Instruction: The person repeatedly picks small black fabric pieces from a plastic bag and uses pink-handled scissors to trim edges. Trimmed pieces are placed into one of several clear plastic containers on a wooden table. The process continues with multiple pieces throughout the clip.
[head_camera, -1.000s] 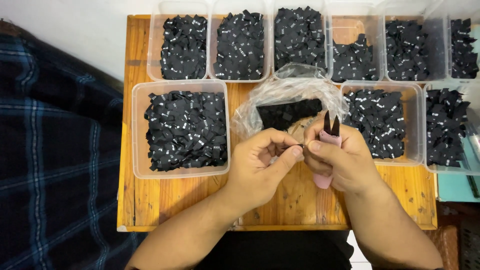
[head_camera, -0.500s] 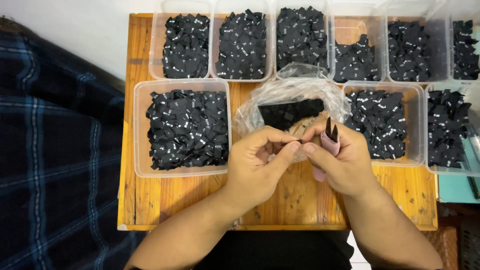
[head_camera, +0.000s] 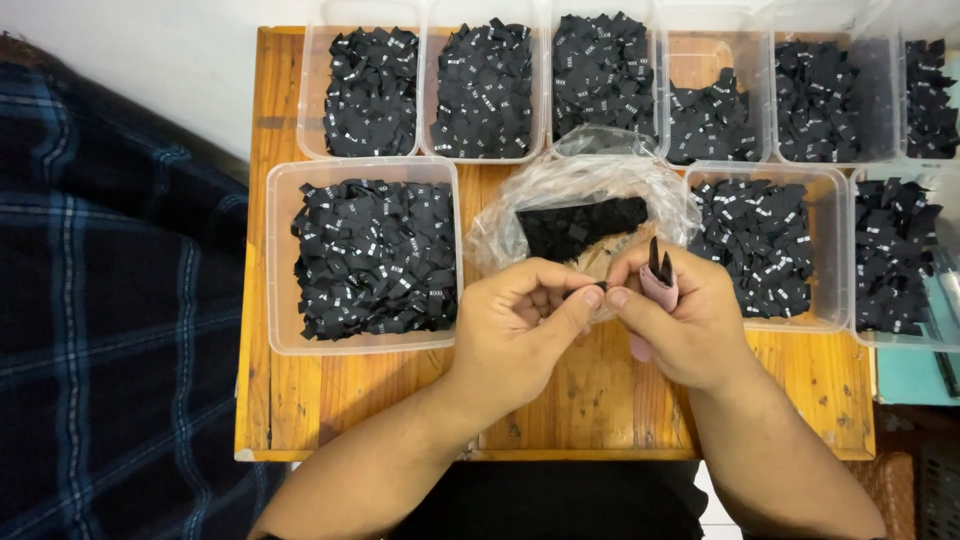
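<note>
Nine clear tubs (head_camera: 362, 335) of black labels; one bag (head_camera: 580, 195). Left hand (head_camera: 520, 330) and right hand (head_camera: 680, 320) pinched one label (head_camera: 601, 287); right also gripped pink snips (head_camera: 658, 283).

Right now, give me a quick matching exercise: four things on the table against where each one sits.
Things:
1 snips
2 plastic bag
3 big tub
4 small label

Places:
A left of the bag
B pinched between both hands' fingertips
C in the right hand
D just beyond the hands, table middle

Pairs: 1-C, 2-D, 3-A, 4-B
</note>
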